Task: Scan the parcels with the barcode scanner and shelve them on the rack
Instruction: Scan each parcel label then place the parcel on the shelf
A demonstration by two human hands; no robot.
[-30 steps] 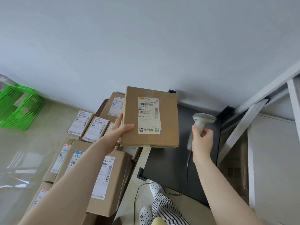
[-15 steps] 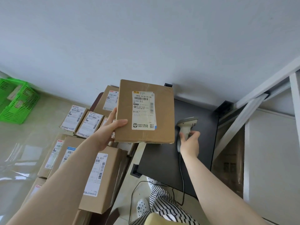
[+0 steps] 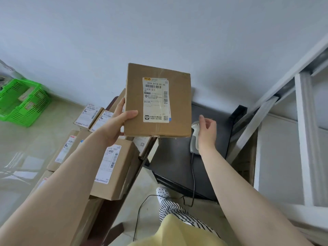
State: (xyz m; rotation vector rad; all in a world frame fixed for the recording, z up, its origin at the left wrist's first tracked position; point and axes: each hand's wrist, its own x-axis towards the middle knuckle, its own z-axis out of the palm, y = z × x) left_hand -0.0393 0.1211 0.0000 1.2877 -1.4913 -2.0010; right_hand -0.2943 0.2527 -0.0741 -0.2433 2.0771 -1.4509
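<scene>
A: What is held at this moment?

B: A cardboard parcel [image 3: 158, 101] is gripped at its lower left edge by the left hand [image 3: 115, 126], thumb laid across the front, and is raised before the wall with its shipping label [image 3: 156, 100] turned to the camera.

A: And the barcode scanner?

B: The barcode scanner [image 3: 194, 137] is seen lying on the dark table [image 3: 174, 157], its cable trailed down to the floor. The right hand [image 3: 206, 130] is spread open just above and beside it; nothing is gripped by it, and whether the handle is touched cannot be told.

A: How much of the work is done?

B: Whether this parcel's label has been read is not shown. With the scanner down and the parcel raised, shelving is judged to be the next step. The white rack [image 3: 305, 139] is seen at the right; its shelves are barely shown. Many labelled boxes [image 3: 113, 167] are left stacked at the left, so most of the work is judged to remain.
</scene>
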